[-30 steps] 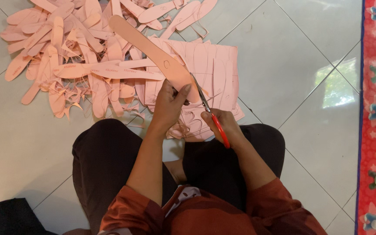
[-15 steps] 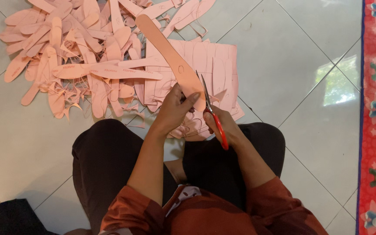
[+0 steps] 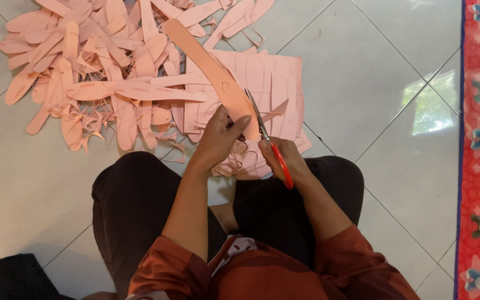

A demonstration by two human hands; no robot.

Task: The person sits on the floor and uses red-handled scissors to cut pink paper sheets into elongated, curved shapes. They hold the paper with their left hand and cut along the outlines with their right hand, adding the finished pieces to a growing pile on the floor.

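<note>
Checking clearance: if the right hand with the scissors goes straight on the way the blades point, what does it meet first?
The right hand drives the scissors up-left; they would likely first meet the pink strip held by the left hand, though depth is unclear.

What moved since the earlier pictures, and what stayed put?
The long pink foam strip in the left hand slid toward the person, and the red-handled scissors in the right hand worked along its edge. Both hands kept their hold. The pile of pink cut-outs on the tiled floor stayed.

left hand (image 3: 220,133): fingers pinched closed | right hand (image 3: 281,158): curled closed | forearms converging forward
</note>
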